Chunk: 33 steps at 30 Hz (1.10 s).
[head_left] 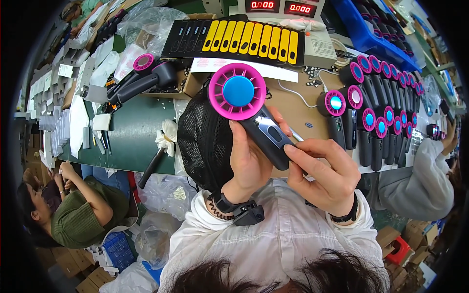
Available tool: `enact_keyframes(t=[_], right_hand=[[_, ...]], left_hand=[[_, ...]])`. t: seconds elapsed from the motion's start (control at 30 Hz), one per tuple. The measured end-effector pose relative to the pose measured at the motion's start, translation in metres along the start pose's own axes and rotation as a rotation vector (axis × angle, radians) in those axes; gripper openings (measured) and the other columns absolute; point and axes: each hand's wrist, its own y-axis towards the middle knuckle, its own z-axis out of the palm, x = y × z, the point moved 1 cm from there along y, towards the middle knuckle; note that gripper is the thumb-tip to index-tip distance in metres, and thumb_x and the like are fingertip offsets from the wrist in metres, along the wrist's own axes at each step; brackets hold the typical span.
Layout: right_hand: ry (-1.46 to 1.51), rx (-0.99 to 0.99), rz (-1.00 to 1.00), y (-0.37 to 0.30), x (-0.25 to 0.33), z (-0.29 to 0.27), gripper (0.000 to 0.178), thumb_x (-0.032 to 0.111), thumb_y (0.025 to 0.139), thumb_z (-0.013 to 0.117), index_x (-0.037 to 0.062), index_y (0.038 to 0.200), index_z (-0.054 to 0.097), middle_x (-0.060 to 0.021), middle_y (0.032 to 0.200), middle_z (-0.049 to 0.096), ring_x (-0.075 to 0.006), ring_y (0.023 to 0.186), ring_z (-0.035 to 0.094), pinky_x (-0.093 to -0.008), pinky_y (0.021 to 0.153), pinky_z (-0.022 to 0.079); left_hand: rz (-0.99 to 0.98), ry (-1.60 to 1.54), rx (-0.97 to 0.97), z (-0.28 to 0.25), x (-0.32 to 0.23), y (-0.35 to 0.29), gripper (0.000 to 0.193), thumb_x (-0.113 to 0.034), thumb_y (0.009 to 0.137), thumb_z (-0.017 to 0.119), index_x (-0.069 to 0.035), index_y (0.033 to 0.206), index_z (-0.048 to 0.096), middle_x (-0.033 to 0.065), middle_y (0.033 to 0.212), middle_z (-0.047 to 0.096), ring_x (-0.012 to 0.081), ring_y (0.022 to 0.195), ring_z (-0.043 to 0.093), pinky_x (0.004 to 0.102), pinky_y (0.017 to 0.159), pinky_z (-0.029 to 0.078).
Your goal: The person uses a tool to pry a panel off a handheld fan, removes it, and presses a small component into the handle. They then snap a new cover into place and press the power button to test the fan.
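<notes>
A handheld fan (238, 91) with a pink ringed head, blue round centre and dark grey handle is held up over the table's front edge. My left hand (249, 161) is closed around its handle from below, thumb just under the head. My right hand (325, 171) is closed at the handle's lower end, fingertips against it. A thin silver rod (296, 135) shows beside the right fingers; how it is held is partly hidden. On the handle's face is a shiny silver oval panel (269, 132). Behind the left hand lies a black mesh bag (200, 141).
Several similar fans (376, 122) stand in rows at right, one fan (335, 103) with a white cable. A black tray (171, 41) of yellow strips lies ahead, below a display device (320, 46). Left are a hammer-like tool (151, 166) and cartons (58, 73). Co-workers (88, 205) sit on both sides.
</notes>
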Motion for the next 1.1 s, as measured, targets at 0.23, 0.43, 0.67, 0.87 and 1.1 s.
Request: enact_keyframes(t=[0.23,0.43,0.67,0.87,1.1], right_hand=[[-0.002,-0.046,0.013,-0.001,0.003,0.008,0.032,-0.007,0.056,0.066,0.0036,0.085,0.068,-0.0077,0.078,0.058,-0.0158,0.058,0.057,-0.0237,0.049,0.046],[0.017,-0.071,-0.008,-0.002,0.003,0.012,0.03,-0.007,0.056,0.066,0.0042,0.084,0.068,-0.0072,0.078,0.058,-0.0151,0.058,0.056,-0.0233,0.048,0.045],[0.013,-0.079,-0.015,-0.001,0.004,0.012,0.03,-0.006,0.056,0.066,0.0041,0.084,0.068,-0.0072,0.077,0.058,-0.0149,0.057,0.056,-0.0229,0.047,0.045],[0.001,-0.077,-0.021,0.001,0.004,0.013,0.029,-0.007,0.056,0.066,0.0036,0.083,0.068,-0.0076,0.077,0.058,-0.0149,0.056,0.055,-0.0225,0.047,0.044],[0.006,-0.083,-0.008,0.001,0.007,0.014,0.029,-0.006,0.056,0.067,0.0039,0.083,0.068,-0.0073,0.077,0.058,-0.0148,0.056,0.055,-0.0225,0.047,0.044]], left_hand=[[0.057,0.055,-0.01,0.0,-0.002,-0.001,0.059,-0.055,0.091,0.018,-0.005,0.117,0.039,0.0086,0.101,0.049,0.0165,0.088,0.052,0.03,0.076,0.044],[0.073,0.04,0.039,0.002,-0.005,-0.002,0.058,-0.054,0.091,0.02,-0.006,0.118,0.038,0.009,0.103,0.048,0.0165,0.089,0.051,0.0292,0.077,0.043],[0.096,0.062,0.062,0.001,-0.005,-0.002,0.058,-0.054,0.091,0.022,-0.006,0.119,0.037,0.0097,0.104,0.048,0.0174,0.09,0.051,0.0295,0.076,0.043],[0.102,0.026,0.065,0.003,-0.006,-0.003,0.058,-0.054,0.091,0.024,-0.005,0.12,0.036,0.01,0.104,0.047,0.0179,0.091,0.051,0.0298,0.077,0.043],[0.117,0.011,0.101,0.002,-0.005,-0.003,0.06,-0.055,0.09,0.027,-0.005,0.122,0.035,0.0105,0.105,0.047,0.0186,0.092,0.05,0.0303,0.079,0.042]])
